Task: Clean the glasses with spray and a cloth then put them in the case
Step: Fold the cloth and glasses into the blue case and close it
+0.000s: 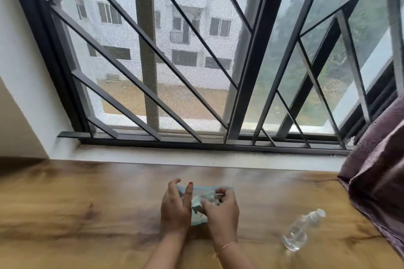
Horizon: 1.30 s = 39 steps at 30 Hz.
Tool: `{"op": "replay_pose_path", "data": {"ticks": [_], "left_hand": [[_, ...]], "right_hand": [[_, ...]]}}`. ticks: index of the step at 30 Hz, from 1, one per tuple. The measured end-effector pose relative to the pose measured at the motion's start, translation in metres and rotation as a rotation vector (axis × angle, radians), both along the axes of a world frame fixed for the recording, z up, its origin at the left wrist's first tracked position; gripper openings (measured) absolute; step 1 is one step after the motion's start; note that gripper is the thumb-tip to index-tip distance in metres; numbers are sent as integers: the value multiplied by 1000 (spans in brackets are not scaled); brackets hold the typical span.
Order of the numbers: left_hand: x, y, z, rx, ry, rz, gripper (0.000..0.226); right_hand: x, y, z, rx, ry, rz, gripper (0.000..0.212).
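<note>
Glasses (pixel 215 197) barely visible, bundled in pale cloth (pixel 197 208) near wooden table (pixel 87 203) front edge, pinched by right hand (pixel 220 211); left hand (pixel 175 205) half-spread alongside. Spray bottle (pixel 302 228) lying rightward. Hard rubbing could bend frame. Case unclear.

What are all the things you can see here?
cloth: one, pale blue-white, crumpled between both hands
flat blue thing: one, light blue, on the table behind the hands; too hidden to name
bottle: one, clear, lying on its side, right of the hands
table: one, brown wood
curtain: one, purple, far right
window bars: many, dark grey, behind the table
left hand: one, on the cloth
right hand: one, holding the cloth
</note>
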<state>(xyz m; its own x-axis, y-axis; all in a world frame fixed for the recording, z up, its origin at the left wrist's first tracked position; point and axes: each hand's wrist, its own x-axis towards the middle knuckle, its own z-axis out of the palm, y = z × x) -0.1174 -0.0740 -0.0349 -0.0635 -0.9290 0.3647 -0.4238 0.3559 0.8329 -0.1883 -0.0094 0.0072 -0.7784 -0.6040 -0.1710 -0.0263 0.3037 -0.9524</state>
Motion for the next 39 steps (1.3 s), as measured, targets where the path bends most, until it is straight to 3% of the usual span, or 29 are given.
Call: {"op": "replay_pose_path", "data": {"ticks": [9,21,29,39], "left_hand": [[0,1,3,14,9,6,67],[-1,2,3,5,12,-5,69],[0,2,2,15,14,-11,65],[2,3,3,11,0,-34,66]], "right_hand": [[3,-14,-3,-4,7,-247,44],[-6,-8,-2,13,112,-72,36],[-16,8,-7,-30,202,-112,57],[-22,10,-1,-38,382,-124,60]]}}
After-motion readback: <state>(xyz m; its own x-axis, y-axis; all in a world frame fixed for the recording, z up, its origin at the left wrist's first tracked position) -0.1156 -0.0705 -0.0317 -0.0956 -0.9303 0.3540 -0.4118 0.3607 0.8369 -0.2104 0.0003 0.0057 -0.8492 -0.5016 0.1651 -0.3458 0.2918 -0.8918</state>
